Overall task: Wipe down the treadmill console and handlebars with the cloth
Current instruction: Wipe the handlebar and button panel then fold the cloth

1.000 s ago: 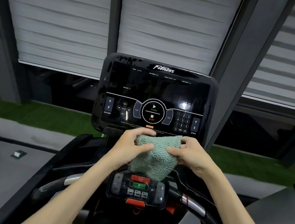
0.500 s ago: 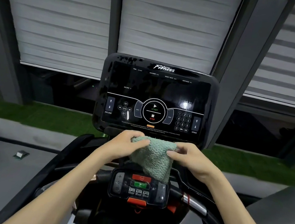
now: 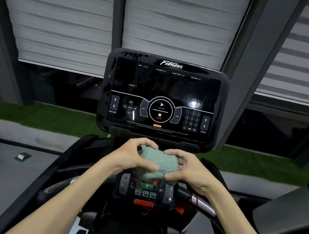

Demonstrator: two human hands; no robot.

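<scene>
Evidently soft, light, limp: green cloth (image 3: 158,163) bunched mid-frame; left hand (image 3: 132,157) and right hand (image 3: 192,169), each grip clamped on its sides. Probably best held wadded, palm behind.

Both hands, left hand (image 3: 132,156) and right hand (image 3: 191,170), bunching green cloth (image 3: 157,165), below black treadmill console (image 3: 164,96)

Holds cloth (image 3: 158,164) between left hand (image 3: 130,157) and right hand (image 3: 192,169), below and before console (image 3: 165,90), just above button panel (image 3: 145,192). Handlebars (image 3: 204,205) left and right of that panel; blinds (image 3: 64,15) behind console.
</scene>
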